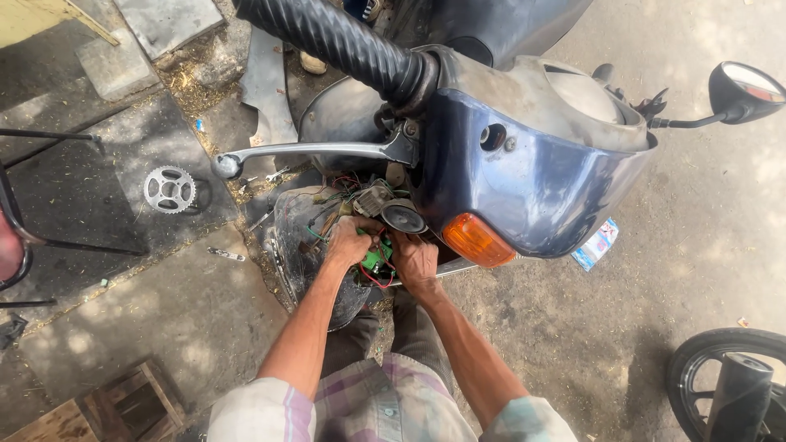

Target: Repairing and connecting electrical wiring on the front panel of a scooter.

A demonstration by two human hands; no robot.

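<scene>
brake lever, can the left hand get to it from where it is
Probably yes. The brake lever juts out just above the left hand, which is down in the wires; nothing sits between them.

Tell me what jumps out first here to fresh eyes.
The blue motorcycle front cowl with its orange indicator fills the centre, the black handlebar grip looming at top. Below it, the left hand and right hand work in a tangle of coloured wires. A loose sprocket lies on the pavement, left.

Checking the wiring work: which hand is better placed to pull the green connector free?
Probably the right hand: its fingers touch the green connector, while the left hand grips the wires above it.
</scene>
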